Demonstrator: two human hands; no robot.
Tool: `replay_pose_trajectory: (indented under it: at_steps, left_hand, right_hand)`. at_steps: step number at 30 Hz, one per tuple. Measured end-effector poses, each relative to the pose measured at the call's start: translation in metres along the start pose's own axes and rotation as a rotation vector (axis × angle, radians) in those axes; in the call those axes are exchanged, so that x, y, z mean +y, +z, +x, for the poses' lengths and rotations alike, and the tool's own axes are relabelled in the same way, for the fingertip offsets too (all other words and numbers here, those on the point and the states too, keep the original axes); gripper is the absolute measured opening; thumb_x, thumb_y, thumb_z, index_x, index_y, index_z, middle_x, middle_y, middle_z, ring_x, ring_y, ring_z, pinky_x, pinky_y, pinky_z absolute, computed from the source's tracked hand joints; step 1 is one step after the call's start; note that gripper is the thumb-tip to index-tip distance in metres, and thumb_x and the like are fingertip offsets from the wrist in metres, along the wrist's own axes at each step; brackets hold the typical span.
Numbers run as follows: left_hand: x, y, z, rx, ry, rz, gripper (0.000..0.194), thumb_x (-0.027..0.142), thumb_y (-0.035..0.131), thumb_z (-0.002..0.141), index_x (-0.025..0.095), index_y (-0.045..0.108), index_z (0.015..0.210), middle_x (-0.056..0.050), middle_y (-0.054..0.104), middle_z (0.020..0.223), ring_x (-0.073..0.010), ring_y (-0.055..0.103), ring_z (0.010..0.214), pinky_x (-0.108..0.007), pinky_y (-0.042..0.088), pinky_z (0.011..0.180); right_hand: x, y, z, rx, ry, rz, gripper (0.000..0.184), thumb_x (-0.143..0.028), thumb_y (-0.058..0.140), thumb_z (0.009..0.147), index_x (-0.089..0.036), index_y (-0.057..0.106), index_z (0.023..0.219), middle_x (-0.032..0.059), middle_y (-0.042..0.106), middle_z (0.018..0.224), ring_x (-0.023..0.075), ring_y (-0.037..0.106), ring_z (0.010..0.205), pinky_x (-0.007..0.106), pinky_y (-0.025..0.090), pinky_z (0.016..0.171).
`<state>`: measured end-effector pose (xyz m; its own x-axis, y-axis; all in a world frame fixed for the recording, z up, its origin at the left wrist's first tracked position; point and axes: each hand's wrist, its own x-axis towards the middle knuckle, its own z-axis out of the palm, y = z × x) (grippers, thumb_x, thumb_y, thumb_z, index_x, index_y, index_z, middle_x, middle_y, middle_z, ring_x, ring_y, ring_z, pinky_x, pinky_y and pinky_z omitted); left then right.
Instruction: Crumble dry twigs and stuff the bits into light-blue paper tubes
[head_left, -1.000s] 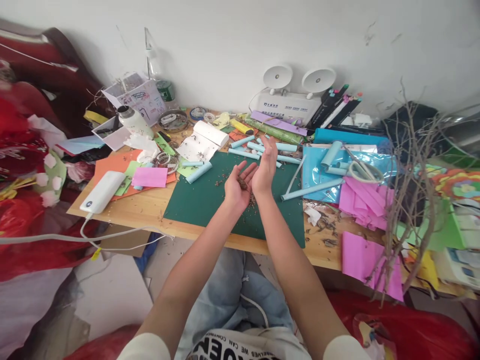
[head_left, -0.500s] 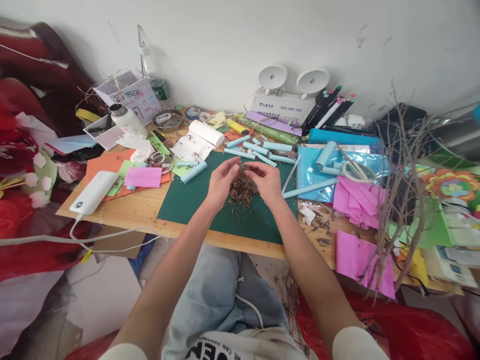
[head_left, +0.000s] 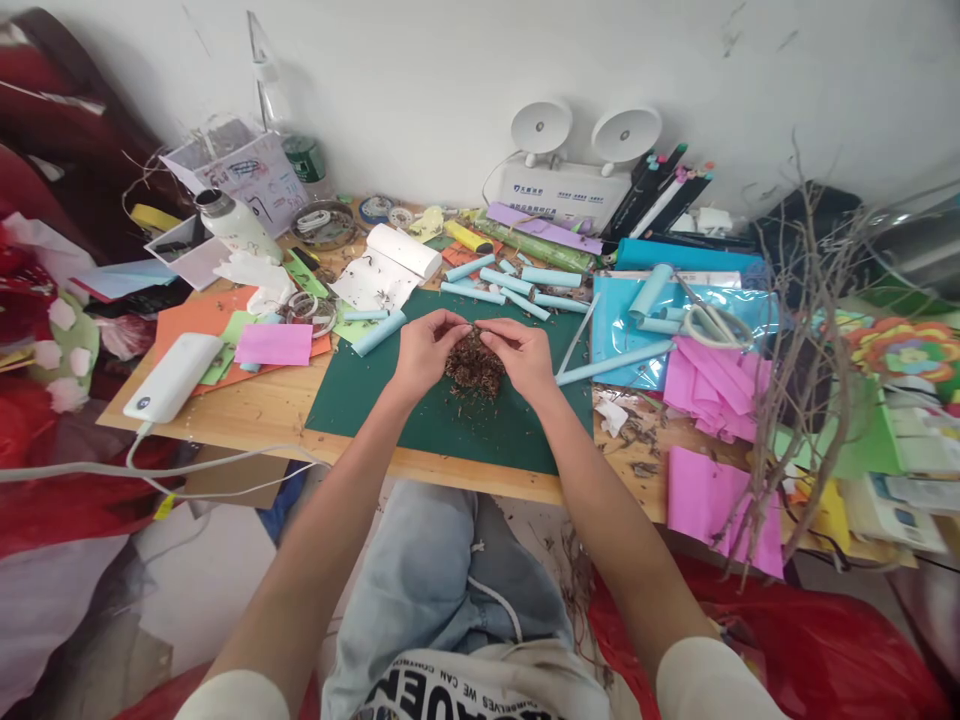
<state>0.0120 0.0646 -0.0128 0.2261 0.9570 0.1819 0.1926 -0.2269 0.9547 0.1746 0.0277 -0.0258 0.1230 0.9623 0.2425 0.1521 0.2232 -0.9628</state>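
Observation:
A heap of brown, crumbled dried plant bits (head_left: pixel 474 372) lies on a dark green cutting mat (head_left: pixel 360 400). My left hand (head_left: pixel 429 352) and my right hand (head_left: pixel 520 354) meet from either side over the far edge of this heap. Thumb and fingertips are pinched together on both hands, with a dark clump of the bits showing between them. Just beyond lie several rolled light blue paper tubes (head_left: pixel 551 277). A long thin blue tube (head_left: pixel 615 362) rests on the mat's right edge.
White scissors (head_left: pixel 716 325) lie on a blue plastic packet (head_left: pixel 626 345) at right, near pink crepe paper (head_left: pixel 716 385). Bare branches (head_left: pixel 814 400) rise at the table's right end. A white power bank (head_left: pixel 174 377) with a cable, a bottle (head_left: pixel 240 225) and an emergency light (head_left: pixel 566 190) stand around.
My hands have drawn slightly closer, their fingertips now almost meeting at the far side of the heap. The whole view has shifted a little as my head moved.

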Motion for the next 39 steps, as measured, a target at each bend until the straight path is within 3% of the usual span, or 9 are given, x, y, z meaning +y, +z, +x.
replay_pose_trajectory:
  at_steps: [3, 7, 11, 18, 25, 30, 34, 37, 39]
  left_hand:
    - [0.003, 0.002, 0.001, -0.052, -0.006, -0.124, 0.013, 0.028, 0.068, 0.08, 0.016, 0.068, 0.085, -0.002, 0.068, 0.074, -0.0135, 0.062, 0.067, -0.027, 0.051, 0.067]
    - [0.003, 0.001, 0.001, -0.06, 0.048, -0.099, 0.011, 0.021, 0.065, 0.08, 0.016, 0.068, 0.09, -0.004, 0.071, 0.082, -0.0154, 0.066, 0.075, -0.029, 0.053, 0.074]
    - [0.001, -0.003, 0.002, -0.056, 0.08, 0.059, 0.019, 0.019, 0.058, 0.083, 0.018, 0.075, 0.092, -0.005, 0.073, 0.083, -0.0178, 0.067, 0.076, -0.032, 0.053, 0.078]
    - [-0.002, 0.0, 0.004, -0.14, 0.073, -0.053, 0.027, 0.024, 0.068, 0.078, 0.018, 0.076, 0.104, -0.007, 0.076, 0.1, -0.0231, 0.071, 0.093, -0.037, 0.056, 0.089]
    - [-0.003, 0.0, 0.001, -0.128, 0.058, -0.03, 0.026, 0.028, 0.072, 0.079, 0.018, 0.076, 0.102, -0.008, 0.077, 0.099, -0.022, 0.071, 0.087, -0.036, 0.057, 0.086]
    - [-0.007, 0.003, -0.002, -0.064, 0.059, 0.005, 0.021, 0.029, 0.07, 0.079, 0.019, 0.077, 0.096, -0.007, 0.077, 0.093, -0.0202, 0.07, 0.082, -0.034, 0.057, 0.081]
    - [-0.009, 0.007, -0.005, -0.04, 0.031, -0.045, 0.017, 0.029, 0.069, 0.078, 0.018, 0.076, 0.089, -0.006, 0.076, 0.087, -0.0193, 0.07, 0.079, -0.033, 0.056, 0.078]
    - [-0.008, 0.007, -0.006, -0.049, 0.013, -0.055, 0.015, 0.029, 0.068, 0.078, 0.018, 0.074, 0.086, -0.004, 0.074, 0.082, -0.0177, 0.067, 0.075, -0.03, 0.053, 0.072]
    - [-0.009, 0.006, -0.006, -0.063, -0.003, -0.071, 0.014, 0.029, 0.068, 0.078, 0.017, 0.073, 0.084, -0.003, 0.072, 0.077, -0.0163, 0.065, 0.07, -0.029, 0.051, 0.068]
  right_hand:
    - [-0.001, 0.001, 0.0, 0.013, -0.064, -0.028, 0.026, -0.038, 0.071, 0.078, -0.023, 0.078, 0.098, 0.0049, 0.075, 0.104, 0.0199, 0.069, 0.091, 0.033, 0.057, 0.083]
    - [0.0, -0.003, 0.001, 0.134, -0.019, -0.133, 0.017, -0.033, 0.071, 0.077, -0.02, 0.078, 0.085, 0.0034, 0.076, 0.084, 0.0186, 0.068, 0.074, 0.031, 0.056, 0.072]
    - [0.001, -0.009, 0.002, 0.145, 0.01, -0.182, 0.019, -0.037, 0.071, 0.078, -0.02, 0.077, 0.084, 0.0017, 0.072, 0.069, 0.0182, 0.065, 0.062, 0.031, 0.054, 0.065]
    - [0.003, -0.007, 0.003, 0.047, -0.106, -0.16, 0.02, -0.022, 0.063, 0.078, -0.022, 0.077, 0.093, 0.0051, 0.074, 0.103, 0.0192, 0.07, 0.093, 0.034, 0.056, 0.086]
    - [0.007, 0.001, 0.002, 0.076, 0.062, 0.13, 0.033, -0.027, 0.072, 0.07, -0.019, 0.068, 0.101, 0.0055, 0.075, 0.097, 0.0192, 0.072, 0.089, 0.037, 0.058, 0.09]
    - [0.002, 0.0, -0.001, 0.09, 0.056, 0.049, 0.022, -0.035, 0.071, 0.075, -0.02, 0.073, 0.092, 0.0052, 0.076, 0.092, 0.0204, 0.071, 0.087, 0.036, 0.058, 0.087]
    - [-0.002, 0.0, -0.004, 0.02, -0.028, 0.002, 0.027, -0.033, 0.074, 0.075, -0.022, 0.077, 0.099, 0.0057, 0.075, 0.103, 0.0212, 0.07, 0.093, 0.037, 0.058, 0.087]
    - [0.002, 0.0, -0.002, 0.045, -0.064, -0.045, 0.019, -0.029, 0.073, 0.075, -0.022, 0.079, 0.091, 0.0048, 0.076, 0.094, 0.0206, 0.07, 0.087, 0.036, 0.057, 0.083]
    - [0.007, -0.001, 0.0, 0.083, -0.015, -0.051, 0.014, -0.03, 0.073, 0.074, -0.022, 0.079, 0.084, 0.0038, 0.076, 0.085, 0.0199, 0.069, 0.079, 0.037, 0.057, 0.08]
